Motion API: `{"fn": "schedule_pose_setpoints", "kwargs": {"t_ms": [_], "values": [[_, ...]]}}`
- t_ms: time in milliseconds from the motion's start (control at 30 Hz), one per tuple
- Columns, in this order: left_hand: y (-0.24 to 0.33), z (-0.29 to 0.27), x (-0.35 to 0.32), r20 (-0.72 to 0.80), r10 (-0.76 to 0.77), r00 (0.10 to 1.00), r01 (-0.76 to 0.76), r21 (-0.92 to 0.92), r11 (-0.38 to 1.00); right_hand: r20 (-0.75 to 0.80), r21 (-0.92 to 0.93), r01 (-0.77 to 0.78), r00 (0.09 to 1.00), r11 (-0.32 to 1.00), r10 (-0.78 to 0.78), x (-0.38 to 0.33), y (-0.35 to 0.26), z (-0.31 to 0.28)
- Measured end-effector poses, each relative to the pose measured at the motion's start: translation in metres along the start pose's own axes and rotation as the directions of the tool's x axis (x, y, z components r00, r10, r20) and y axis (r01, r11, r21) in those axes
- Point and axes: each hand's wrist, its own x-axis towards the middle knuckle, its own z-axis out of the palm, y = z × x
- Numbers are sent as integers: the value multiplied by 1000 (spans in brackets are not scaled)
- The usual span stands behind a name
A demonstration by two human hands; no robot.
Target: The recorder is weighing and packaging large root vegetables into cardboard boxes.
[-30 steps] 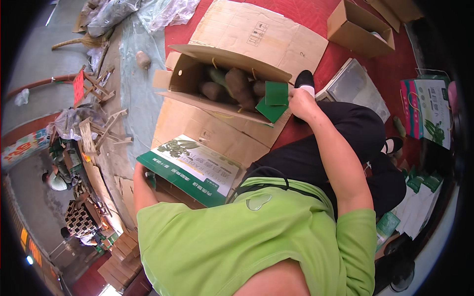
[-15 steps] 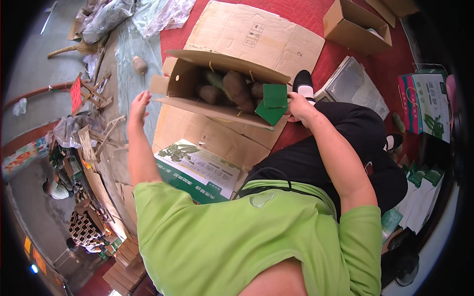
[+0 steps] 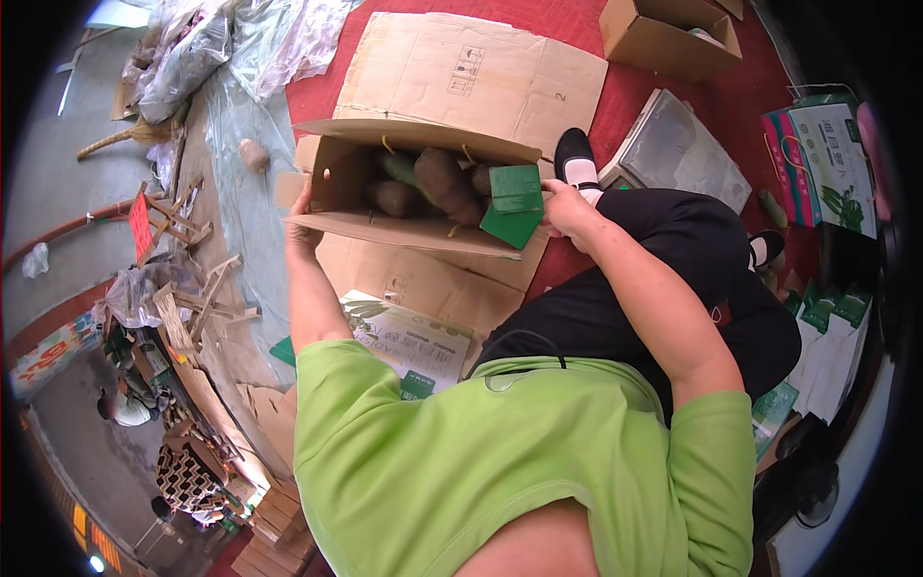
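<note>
An open cardboard carton point(image 3: 385, 231) lies lengthwise before me with its top open. Inside are several brown root vegetables point(image 3: 447, 185) and a green radish point(image 3: 397, 168). Two green end flaps point(image 3: 516, 188) fold outward at its right end. There my right hand point(image 3: 571, 210) is closed on the carton's edge beside the flaps; part of its fingers is hidden. At the opposite end, my left hand point(image 3: 302, 213) grips the carton by its left wall, next to a small brown flap.
Flattened cardboard point(image 3: 471, 67) lies under and beyond the carton on a red floor covering. A printed white-and-green box point(image 3: 409, 337) is close to my lap. Another open carton point(image 3: 663, 43) stands far right. A loose root vegetable point(image 3: 254, 156) rests on plastic sheeting at left.
My left hand has come in from beside the carton, fingers stretched, to hold its left end. My right hand stays at the right end. The whole view has shifted slightly.
</note>
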Motion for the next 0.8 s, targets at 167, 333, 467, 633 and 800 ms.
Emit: {"fn": "schedule_pose_setpoints", "kwargs": {"t_ms": [167, 333, 467, 633, 800], "values": [[-6, -2, 2, 41, -12, 999, 13, -34, 999, 34, 40, -15, 999, 999, 14, -13, -9, 8], [-7, 7, -8, 6, 17, 1000, -17, -62, 998, 3, 19, -24, 1000, 1000, 24, -29, -15, 12], [-24, -16, -41, -13, 32, 999, -33, -59, 998, 101, -43, -1, 995, 999, 5, -48, -18, 19], [-44, -20, -91, -65, 70, 995, -74, -63, 995, 196, -58, 52, 980, 997, -40, -54, 0, 42], [-18, -78, -133, -161, -58, 985, 38, -119, 992, 379, -170, 6, 923, 985, 60, -79, 16, 87]]}}
